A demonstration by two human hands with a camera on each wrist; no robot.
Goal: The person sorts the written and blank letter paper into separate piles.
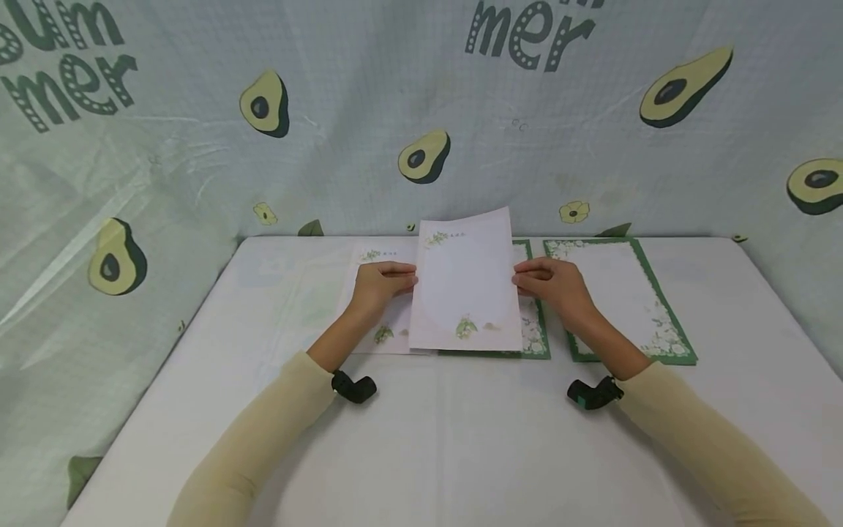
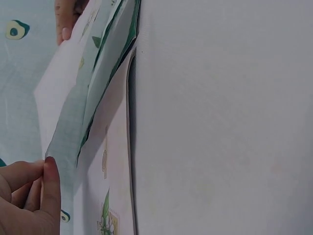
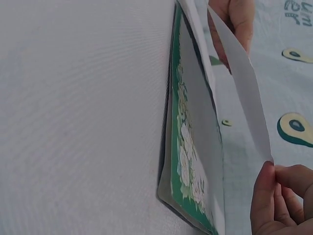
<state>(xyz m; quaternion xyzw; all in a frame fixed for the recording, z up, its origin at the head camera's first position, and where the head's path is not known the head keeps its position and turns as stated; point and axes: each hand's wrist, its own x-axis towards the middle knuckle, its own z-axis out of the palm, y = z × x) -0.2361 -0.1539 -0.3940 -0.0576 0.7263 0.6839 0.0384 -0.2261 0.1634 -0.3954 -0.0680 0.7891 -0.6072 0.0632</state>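
Both hands hold up one pale pink sheet of paper [image 1: 466, 285] with small printed plants at its top and bottom. My left hand [image 1: 382, 287] pinches its left edge between thumb and fingers. On the opposite edge my right hand [image 1: 556, 288] pinches it the same way. In the right wrist view the sheet [image 3: 247, 93] stands bowed above the pile below. Behind it, partly hidden, lies a green-bordered floral stack [image 1: 535, 315]. A pink stack of matching paper [image 1: 395, 322] lies at the left, under the left hand.
Another green-bordered floral stack [image 1: 619, 285] lies at the right, partly covered by the right forearm. All lie near the back of the white table [image 1: 448, 439]. A hanging cloth [image 1: 356, 95] printed with avocados rises behind it. Black wrist devices [image 1: 356, 386] sit on both wrists.
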